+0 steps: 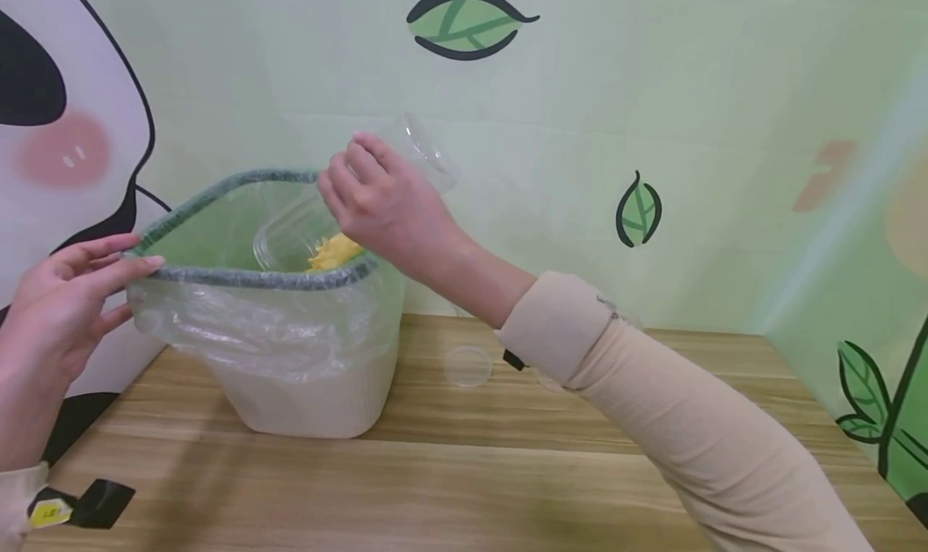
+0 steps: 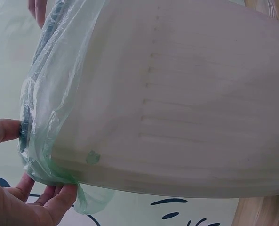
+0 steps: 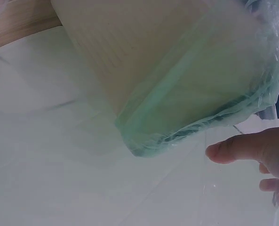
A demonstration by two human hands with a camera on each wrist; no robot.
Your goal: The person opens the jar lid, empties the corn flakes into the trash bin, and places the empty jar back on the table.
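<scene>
In the head view, my left hand [image 1: 68, 302] pinches the lined rim of a white trash bin [image 1: 312, 407] at its left corner. A pale green trash bag [image 1: 268, 318] is folded over that rim; in the left wrist view the thumb and fingers [image 2: 59, 200] grip the bag's edge. My right hand [image 1: 391, 201] is raised over the bin's right side, fingers curled on a clear plastic container [image 1: 429, 147], mostly hidden behind the hand. Inside the bin lie another clear container [image 1: 279, 228] and a ragged yellow piece [image 1: 335, 252], partly hidden by the right hand.
The bin stands on a wood-grain table [image 1: 435, 487] against a green wall [image 1: 551, 173] printed with leaves and a panda. A clear round lid [image 1: 467, 367] lies on the table right of the bin, beneath the right forearm.
</scene>
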